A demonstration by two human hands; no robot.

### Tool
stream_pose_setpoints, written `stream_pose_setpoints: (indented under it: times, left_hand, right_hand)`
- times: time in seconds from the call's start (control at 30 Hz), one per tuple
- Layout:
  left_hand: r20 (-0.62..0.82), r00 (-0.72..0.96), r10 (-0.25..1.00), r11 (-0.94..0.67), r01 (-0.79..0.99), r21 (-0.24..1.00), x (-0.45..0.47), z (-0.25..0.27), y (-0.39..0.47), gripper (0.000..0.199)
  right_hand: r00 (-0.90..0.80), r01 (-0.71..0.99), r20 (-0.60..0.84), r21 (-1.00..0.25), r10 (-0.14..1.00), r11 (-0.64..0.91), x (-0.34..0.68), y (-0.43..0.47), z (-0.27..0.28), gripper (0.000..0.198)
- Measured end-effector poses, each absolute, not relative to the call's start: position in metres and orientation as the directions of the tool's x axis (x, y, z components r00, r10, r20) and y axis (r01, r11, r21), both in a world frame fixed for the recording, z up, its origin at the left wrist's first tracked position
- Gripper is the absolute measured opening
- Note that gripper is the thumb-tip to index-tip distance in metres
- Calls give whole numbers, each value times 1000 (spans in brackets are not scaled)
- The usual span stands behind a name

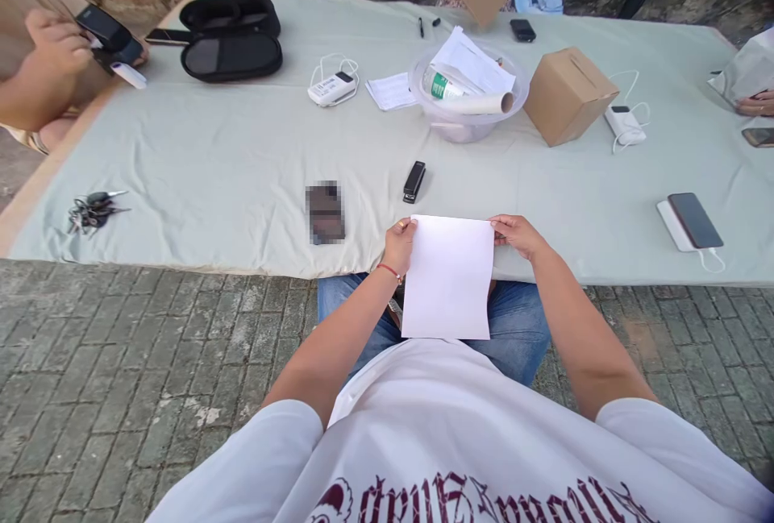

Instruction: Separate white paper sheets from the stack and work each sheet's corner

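Note:
A blank white sheet of paper [448, 281] hangs over the table's front edge and above my lap. My left hand [400, 244] pinches its upper left corner, thumb on top. At the upper right corner, my right hand [513, 234] grips the sheet between thumb and fingers. Just beyond the paper lies a black stapler [414, 182], apart from both hands. To the left of it is a dark flat item [325, 213], blurred out by pixels.
A cloth-covered table [242, 160] bears a clear plastic bowl [465, 130] of papers and a roll, a cardboard box [568, 96], keys [95, 210], a black case [231, 56] and a phone on a power bank [692, 221]. Other people's hands [57, 43] show around the edges.

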State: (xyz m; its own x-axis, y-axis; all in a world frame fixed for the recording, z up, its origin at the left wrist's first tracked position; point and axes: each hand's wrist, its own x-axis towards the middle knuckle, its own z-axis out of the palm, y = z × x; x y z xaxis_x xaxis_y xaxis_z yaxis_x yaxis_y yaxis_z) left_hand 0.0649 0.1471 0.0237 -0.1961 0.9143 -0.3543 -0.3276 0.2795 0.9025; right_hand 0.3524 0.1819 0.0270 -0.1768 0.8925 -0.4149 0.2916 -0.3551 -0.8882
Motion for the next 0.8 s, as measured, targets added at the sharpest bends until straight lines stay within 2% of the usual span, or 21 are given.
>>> stream_pose_setpoints:
  times: [0.3, 0.5, 0.8]
  left_hand:
    - [-326, -174, 929, 290, -205, 935, 62, 30, 169, 18]
    - [-335, -210, 919, 307, -155, 939, 57, 19, 176, 22]
    - [-402, -200, 893, 355, -232, 905, 53, 17, 173, 19]
  right_hand:
    - [-44, 300, -325, -906, 945, -298, 346, 192, 13, 27]
    - [-121, 289, -337, -912, 934, -292, 338, 194, 15, 27]
    - [-65, 303, -343, -901, 937, -309, 332, 198, 6, 27]
